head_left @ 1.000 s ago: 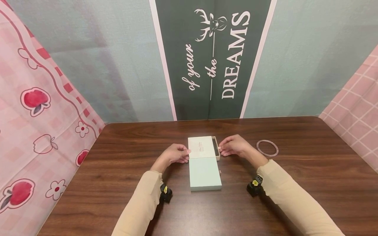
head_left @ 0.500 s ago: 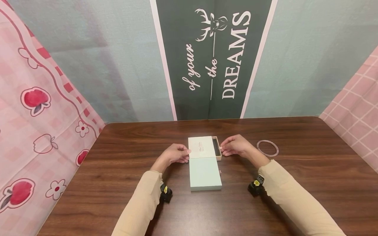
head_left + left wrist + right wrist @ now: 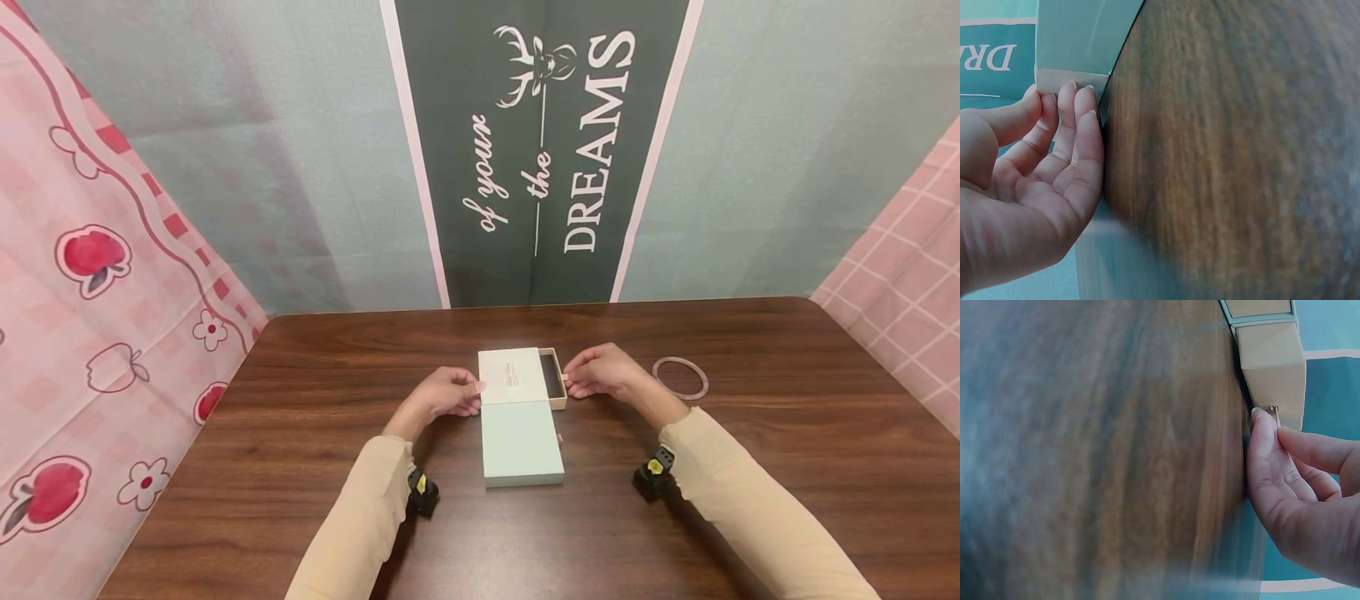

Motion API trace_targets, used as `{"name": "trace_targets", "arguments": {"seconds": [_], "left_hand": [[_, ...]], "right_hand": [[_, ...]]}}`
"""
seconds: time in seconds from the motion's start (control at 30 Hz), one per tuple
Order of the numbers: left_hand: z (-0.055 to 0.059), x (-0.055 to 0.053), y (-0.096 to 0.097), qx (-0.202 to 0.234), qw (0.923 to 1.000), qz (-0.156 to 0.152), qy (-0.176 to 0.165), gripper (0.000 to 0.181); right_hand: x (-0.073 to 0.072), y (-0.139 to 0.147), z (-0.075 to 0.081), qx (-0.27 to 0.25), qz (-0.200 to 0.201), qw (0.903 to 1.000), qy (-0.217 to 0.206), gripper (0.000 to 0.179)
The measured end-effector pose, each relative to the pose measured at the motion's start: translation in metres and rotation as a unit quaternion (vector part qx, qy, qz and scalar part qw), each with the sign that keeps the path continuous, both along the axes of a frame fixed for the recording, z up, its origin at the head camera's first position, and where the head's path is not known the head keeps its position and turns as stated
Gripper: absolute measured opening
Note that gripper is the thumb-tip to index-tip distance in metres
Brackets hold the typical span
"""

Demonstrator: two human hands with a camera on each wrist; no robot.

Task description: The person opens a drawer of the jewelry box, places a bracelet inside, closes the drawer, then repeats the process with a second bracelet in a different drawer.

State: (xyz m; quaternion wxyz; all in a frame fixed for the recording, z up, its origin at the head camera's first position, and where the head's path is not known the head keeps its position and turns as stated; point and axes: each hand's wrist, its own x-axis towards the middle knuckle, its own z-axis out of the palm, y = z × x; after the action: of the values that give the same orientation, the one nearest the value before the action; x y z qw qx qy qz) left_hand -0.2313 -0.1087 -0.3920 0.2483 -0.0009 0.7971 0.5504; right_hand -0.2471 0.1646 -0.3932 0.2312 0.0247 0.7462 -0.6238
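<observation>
A two-part gift box lies on the table, its far part (image 3: 510, 371) white with small printed text and its near part (image 3: 521, 442) mint green. From the right side of the white part a beige drawer (image 3: 557, 403) sticks out partway, showing a dark lining (image 3: 551, 374). My right hand (image 3: 600, 372) pinches the small ribbon pull tab (image 3: 1277, 417) on that drawer's front between thumb and fingers. At the opposite end, my left hand (image 3: 447, 390) holds the white part by its left edge, thumb at the top edge and fingertips against the end face (image 3: 1066, 78).
A pale pink ring-shaped bangle (image 3: 680, 377) lies on the dark wooden table (image 3: 337, 358), right of my right hand. Another small ribbon tab (image 3: 559, 437) shows at the mint part's right side. Printed cloths hang behind the table and at both sides.
My right hand has moved slightly right with the ribbon tab, and the drawer has slid farther out of the white part. The left hand and the mint part stay in place.
</observation>
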Motion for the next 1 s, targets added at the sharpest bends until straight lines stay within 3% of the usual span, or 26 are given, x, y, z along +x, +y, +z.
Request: {"name": "trace_targets", "arguments": {"seconds": [1.0], "left_hand": [[0.0, 0.0, 0.001, 0.0, 1.0, -0.001, 0.0, 0.015]], "right_hand": [[0.001, 0.021, 0.004, -0.01, -0.015, 0.9994, -0.03, 0.022]]}}
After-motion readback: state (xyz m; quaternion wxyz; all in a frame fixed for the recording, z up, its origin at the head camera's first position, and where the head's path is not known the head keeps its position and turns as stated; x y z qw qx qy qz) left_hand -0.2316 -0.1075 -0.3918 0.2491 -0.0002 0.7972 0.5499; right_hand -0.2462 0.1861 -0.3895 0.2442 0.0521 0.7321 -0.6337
